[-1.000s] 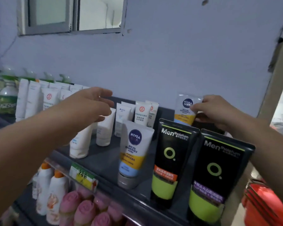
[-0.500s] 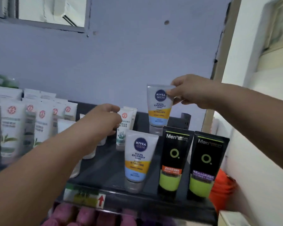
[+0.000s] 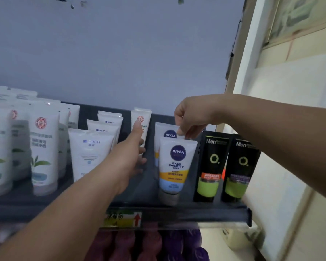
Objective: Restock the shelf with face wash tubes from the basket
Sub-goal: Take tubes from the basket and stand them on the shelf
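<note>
Near: shelf [image 3: 215, 213] front lip w/ price label [image 3: 123, 219]. Mid: front Nivea tube [image 3: 174, 166] stands cap-down; two black Men tubes [image 3: 211, 164] just to its R. My L hand [image 3: 128, 159], fingers straight and holding nothing, reaches in between the white tubes [image 3: 90, 151] and the Nivea. Far: my R hand [image 3: 191, 117] pinches the top edge of the rear Nivea tube [image 3: 165, 131], upright directly behind the front one.

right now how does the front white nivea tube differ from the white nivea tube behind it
The front white Nivea tube stands untouched; the rear white Nivea tube is pinched at its top by the right hand. The front tube's label shows in full; the rear tube is mostly hidden behind it. Both carry a round blue logo.
</note>
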{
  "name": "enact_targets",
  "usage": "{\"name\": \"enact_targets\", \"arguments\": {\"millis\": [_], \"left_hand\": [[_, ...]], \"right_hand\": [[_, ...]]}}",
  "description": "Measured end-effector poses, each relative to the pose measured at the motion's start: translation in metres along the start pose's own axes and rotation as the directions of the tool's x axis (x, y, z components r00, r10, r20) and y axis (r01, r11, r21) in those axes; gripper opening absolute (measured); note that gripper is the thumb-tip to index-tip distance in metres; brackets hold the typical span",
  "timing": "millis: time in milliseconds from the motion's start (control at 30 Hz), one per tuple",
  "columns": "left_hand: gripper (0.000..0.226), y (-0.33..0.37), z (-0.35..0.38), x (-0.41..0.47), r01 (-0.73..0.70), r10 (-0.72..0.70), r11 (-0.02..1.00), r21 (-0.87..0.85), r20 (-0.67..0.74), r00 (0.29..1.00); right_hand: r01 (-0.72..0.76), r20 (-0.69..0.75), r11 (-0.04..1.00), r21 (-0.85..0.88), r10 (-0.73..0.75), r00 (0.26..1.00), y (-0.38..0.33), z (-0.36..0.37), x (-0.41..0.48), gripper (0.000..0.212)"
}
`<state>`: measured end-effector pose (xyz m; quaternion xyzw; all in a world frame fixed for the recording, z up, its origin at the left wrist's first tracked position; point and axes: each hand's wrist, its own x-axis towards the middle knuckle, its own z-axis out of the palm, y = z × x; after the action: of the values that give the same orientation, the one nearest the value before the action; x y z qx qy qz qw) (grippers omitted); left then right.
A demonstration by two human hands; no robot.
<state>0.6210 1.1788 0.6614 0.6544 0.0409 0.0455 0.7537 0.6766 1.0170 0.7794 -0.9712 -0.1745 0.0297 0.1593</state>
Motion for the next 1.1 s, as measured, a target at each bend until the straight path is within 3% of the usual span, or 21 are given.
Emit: {"name": "enact_targets", "arguments": {"millis": [167,333,433,567,633,733,833,1000,1100], "left_hand": [[0.063,-0.006,-0.002,0.004,0.016,-0.017,0.999,0.039,0.020,1.000],[0.073,-0.009,0.003,0.004,0.065,-0.073,0.994,0.088,0.080,0.994],[0.072,-0.005,0.004,0.002,0.047,-0.053,0.993,0.108,0.061,0.997],[0.102,0.014,0.003,-0.010,-0.050,0.044,0.978,0.201,0.032,0.999],[0.093,0.033,0.004,-0.019,-0.154,0.152,0.944,0.293,0.029,0.988],[0.062,0.070,0.004,-0.032,-0.285,0.302,0.808,0.516,0.051,0.952],[0.041,0.108,-0.002,-0.034,-0.291,0.366,0.611,0.736,0.063,0.929],[0.048,0.140,-0.025,-0.019,-0.180,0.304,0.290,0.940,0.088,0.949],[0.057,0.142,-0.041,-0.007,-0.166,0.234,0.238,0.957,0.109,0.966]], "right_hand": [[-0.005,0.067,0.981,-0.191,0.018,0.998,-0.001,0.006,0.009,0.014],[-0.035,0.152,0.980,-0.198,0.066,0.986,-0.001,0.001,0.010,0.011],[-0.049,0.205,0.988,-0.146,0.078,0.976,-0.004,-0.005,0.007,0.025],[0.006,0.079,0.997,-0.081,0.001,0.997,-0.012,-0.025,0.003,0.017],[0.045,-0.005,0.997,-0.062,-0.046,0.999,-0.017,-0.034,0.004,0.014],[0.095,-0.068,0.994,-0.062,-0.099,0.993,-0.031,-0.041,0.015,0.015],[0.119,-0.072,0.987,-0.105,-0.127,0.989,-0.046,-0.040,0.033,0.013],[0.091,0.017,0.964,-0.251,-0.089,0.996,-0.068,-0.028,0.066,0.025],[0.071,0.058,0.931,-0.357,-0.054,0.997,-0.074,-0.020,0.087,0.039]]}}
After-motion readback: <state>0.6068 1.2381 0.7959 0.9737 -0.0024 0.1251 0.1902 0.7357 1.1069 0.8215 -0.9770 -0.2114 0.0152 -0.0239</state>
